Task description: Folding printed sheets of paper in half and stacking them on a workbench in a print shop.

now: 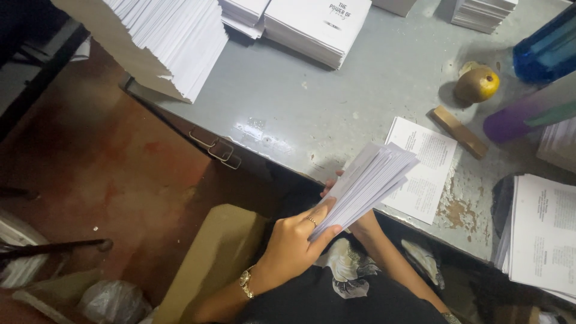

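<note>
Left hand: your left hand (294,240) clamps the near end of the sheaf of printed sheets (369,180), thumb on top, fingers under, so the loose leaves stay squared.
Right hand: your right hand (331,185) sits behind the sheaf, mostly hidden; only fingertips show at its far edge, pressed to the paper. You cannot tell how firmly it grips.
Sheaf position: held in the air over the near edge of the grey metal table (336,102), above your lap.
Long axis: it runs from lower left to upper right, the free end fanning slightly toward the single printed sheet (423,168) on the table.
Nearby: wooden block (459,132), yellow-green fruit (477,84), stacks of white booklets (180,42).
</note>
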